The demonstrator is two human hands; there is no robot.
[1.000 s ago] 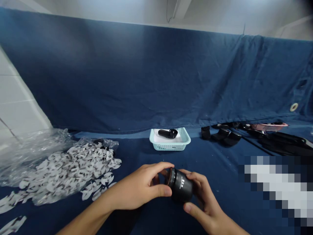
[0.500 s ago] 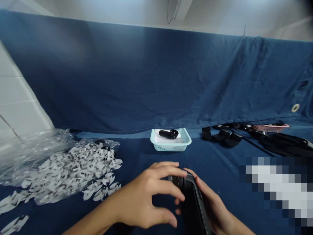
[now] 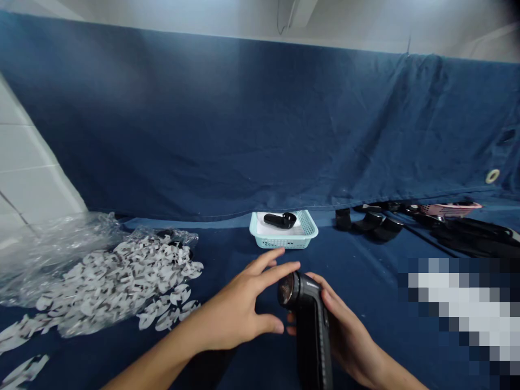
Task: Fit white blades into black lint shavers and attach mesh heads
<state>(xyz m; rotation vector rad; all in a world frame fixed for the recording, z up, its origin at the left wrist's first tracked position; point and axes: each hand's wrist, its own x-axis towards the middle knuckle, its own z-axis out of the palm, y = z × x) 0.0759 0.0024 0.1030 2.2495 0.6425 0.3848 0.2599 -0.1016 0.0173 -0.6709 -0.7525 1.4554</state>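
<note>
My right hand point(image 3: 349, 336) is wrapped round a black handheld device point(image 3: 311, 330) with an angled head, which stands roughly upright. The head's round, shiny brownish end faces left, and small pale lettering shows on the casing; I cannot make out what kind of device it is. Just left of that head is my left hand point(image 3: 244, 309), thumb and fingers spread, apart from the device and holding nothing. The lower end of the device runs out of view at the bottom edge.
A light blue basket point(image 3: 284, 242) holds a black angled housing point(image 3: 280, 220) on white paper. Many grey-white plastic pieces point(image 3: 122, 276) are heaped on clear plastic film point(image 3: 65, 238) at left. Black parts point(image 3: 377, 225) and a pink basket point(image 3: 450, 209) lie at right, before a blue curtain point(image 3: 260, 124).
My left hand has drawn back leftward from the device's head, its fingers spreading. In my right hand the device has turned more upright, so its round end and lettering now show.
</note>
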